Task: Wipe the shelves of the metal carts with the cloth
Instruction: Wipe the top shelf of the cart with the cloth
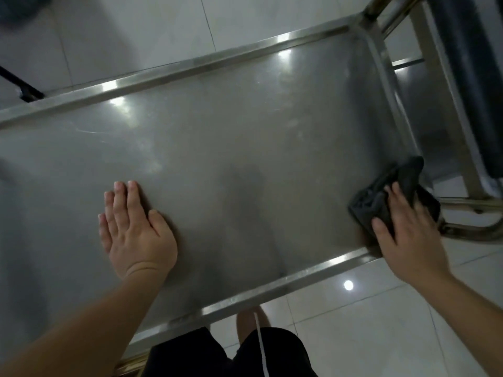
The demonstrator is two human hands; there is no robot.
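Two hands are down on the dull stainless-steel cart shelf (245, 148): my left hand (136, 227) flat, fingers straight; my right hand (408, 229) pressing the crumpled dark grey cloth (381, 197) into the near right corner. I judge the cloth could snag on the raised rim.

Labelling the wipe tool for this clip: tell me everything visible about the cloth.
The cloth is dark grey to black, soft-looking fabric, bunched and creased rather than spread flat. It lies at the near right corner of the cart's top shelf, against the raised steel rim, with one end poking up past the fingers toward the shelf's right edge. The right hand lies over it with fingers spread, pressing it onto the metal and covering its middle. Nothing else touches it; the left hand rests flat on the shelf well apart.
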